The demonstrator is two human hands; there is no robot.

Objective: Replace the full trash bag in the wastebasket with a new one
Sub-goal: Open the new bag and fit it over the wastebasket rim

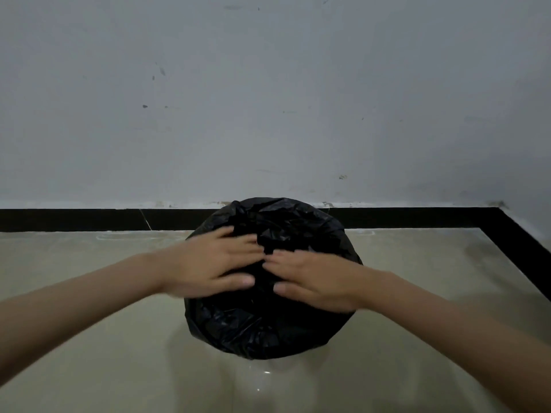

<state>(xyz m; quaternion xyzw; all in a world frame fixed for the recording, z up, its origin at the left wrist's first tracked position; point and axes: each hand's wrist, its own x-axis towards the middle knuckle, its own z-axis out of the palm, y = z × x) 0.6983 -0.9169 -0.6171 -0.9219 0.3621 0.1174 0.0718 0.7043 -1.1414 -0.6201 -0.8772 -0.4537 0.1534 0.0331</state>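
Observation:
A black trash bag [262,326] covers the round wastebasket that stands on the floor near the wall; the basket itself is hidden under the plastic. My left hand [208,260] lies flat on top of the bag, fingers spread and pointing right. My right hand [310,278] lies opposite it, fingers pointing left. The fingertips of both hands nearly meet over the middle of the bag. Both hands rest on the crumpled plastic and are slightly blurred. I cannot tell whether either one pinches the plastic.
A grey-white wall [268,99] rises just behind the basket, with a black baseboard [89,219] along its foot. The baseboard turns toward me at the right [524,254]. Glossy beige floor tiles [104,368] surround the basket.

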